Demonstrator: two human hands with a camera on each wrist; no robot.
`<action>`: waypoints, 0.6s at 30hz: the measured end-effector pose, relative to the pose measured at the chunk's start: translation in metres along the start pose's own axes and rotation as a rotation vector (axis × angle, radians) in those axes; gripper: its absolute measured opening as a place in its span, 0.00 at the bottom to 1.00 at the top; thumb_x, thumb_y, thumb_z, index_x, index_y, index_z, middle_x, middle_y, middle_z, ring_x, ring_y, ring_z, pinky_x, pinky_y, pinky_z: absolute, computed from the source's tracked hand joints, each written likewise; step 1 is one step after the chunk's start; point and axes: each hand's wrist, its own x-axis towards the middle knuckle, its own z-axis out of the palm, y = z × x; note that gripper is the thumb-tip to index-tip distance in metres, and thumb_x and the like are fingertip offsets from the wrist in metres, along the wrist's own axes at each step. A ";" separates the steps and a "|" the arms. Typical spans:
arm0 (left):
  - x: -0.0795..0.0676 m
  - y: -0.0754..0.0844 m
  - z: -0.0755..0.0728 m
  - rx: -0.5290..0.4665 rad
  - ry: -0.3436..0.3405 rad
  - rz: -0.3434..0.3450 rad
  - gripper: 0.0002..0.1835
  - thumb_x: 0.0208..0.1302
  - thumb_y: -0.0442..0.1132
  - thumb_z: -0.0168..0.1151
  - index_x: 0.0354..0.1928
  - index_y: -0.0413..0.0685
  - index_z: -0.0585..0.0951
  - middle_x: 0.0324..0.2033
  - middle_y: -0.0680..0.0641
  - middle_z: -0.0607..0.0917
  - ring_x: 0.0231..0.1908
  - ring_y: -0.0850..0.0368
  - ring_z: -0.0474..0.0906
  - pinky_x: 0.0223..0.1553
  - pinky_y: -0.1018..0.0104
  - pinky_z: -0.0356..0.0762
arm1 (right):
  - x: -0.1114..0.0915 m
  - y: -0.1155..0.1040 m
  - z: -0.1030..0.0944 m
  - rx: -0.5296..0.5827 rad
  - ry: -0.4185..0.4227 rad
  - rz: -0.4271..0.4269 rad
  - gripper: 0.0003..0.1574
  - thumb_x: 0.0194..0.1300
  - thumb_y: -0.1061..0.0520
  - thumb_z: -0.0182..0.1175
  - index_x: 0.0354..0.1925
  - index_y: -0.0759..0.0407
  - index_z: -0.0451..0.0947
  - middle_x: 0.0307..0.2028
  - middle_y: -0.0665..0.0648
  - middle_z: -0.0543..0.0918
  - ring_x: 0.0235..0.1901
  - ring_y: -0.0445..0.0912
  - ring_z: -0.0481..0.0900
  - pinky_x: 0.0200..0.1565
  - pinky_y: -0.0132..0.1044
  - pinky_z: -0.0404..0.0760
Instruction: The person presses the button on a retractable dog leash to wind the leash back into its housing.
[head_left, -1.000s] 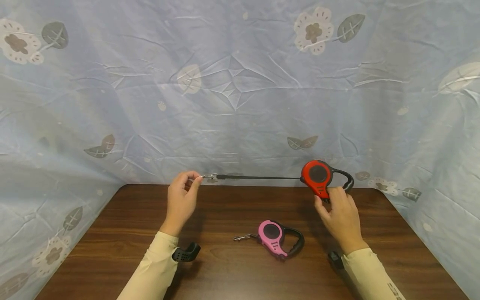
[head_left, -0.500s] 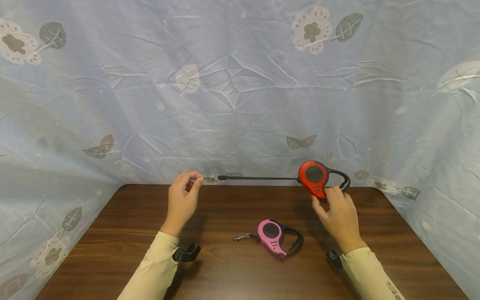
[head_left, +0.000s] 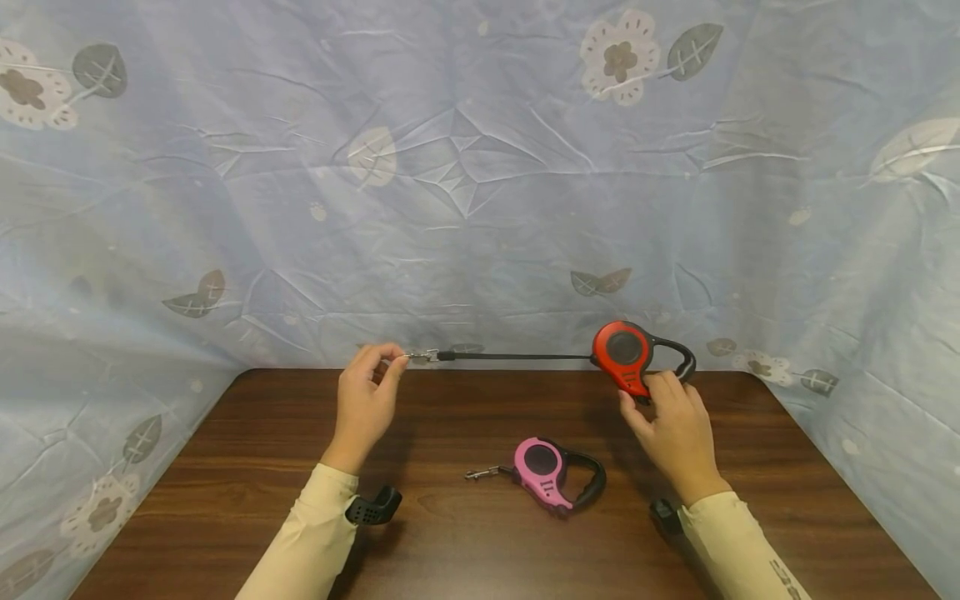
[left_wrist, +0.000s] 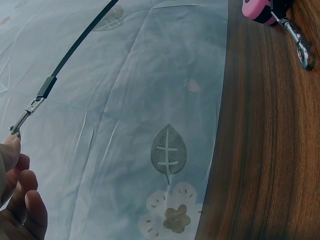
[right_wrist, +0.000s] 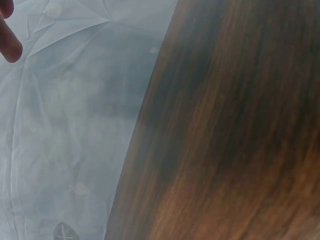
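Between thumb and fingertips my left hand pinches the end of a metal snap hook. From that hook a black leash strap runs taut to the right, into a red retractable dog leash with a black loop handle. My right hand grips the lower edge of the red casing, which is raised above the table's back part. A pink retractable leash lies on the table between my forearms, its own metal hook pointing left. In the right wrist view only some fingertips show.
The dark wooden table ends at a back edge against a pale blue floral cloth, which also hangs at both sides. Black bands sit on both wrists.
My right hand has shifted slightly left with the red leash, so the stretched strap is a little shorter. The left hand stays nearly still, and the pink leash has not moved on the table.
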 end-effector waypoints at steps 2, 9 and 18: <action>0.000 0.000 0.000 -0.004 -0.001 0.005 0.03 0.66 0.30 0.70 0.36 0.43 0.84 0.33 0.46 0.84 0.29 0.56 0.76 0.31 0.75 0.72 | 0.000 0.000 0.000 0.001 0.002 -0.003 0.20 0.67 0.46 0.57 0.38 0.64 0.75 0.30 0.60 0.75 0.28 0.55 0.71 0.33 0.51 0.69; -0.001 0.001 0.001 -0.019 -0.006 0.012 0.05 0.65 0.29 0.70 0.37 0.45 0.84 0.33 0.46 0.84 0.28 0.56 0.76 0.31 0.78 0.71 | 0.001 -0.002 0.000 -0.003 0.004 -0.014 0.20 0.68 0.46 0.56 0.37 0.64 0.75 0.30 0.60 0.75 0.28 0.57 0.71 0.32 0.51 0.69; -0.001 0.002 0.002 -0.009 -0.019 0.009 0.03 0.67 0.31 0.70 0.37 0.44 0.84 0.33 0.46 0.84 0.28 0.57 0.76 0.31 0.75 0.73 | 0.002 -0.005 0.001 0.019 0.028 -0.021 0.22 0.69 0.45 0.54 0.38 0.64 0.75 0.29 0.58 0.74 0.28 0.54 0.71 0.32 0.50 0.68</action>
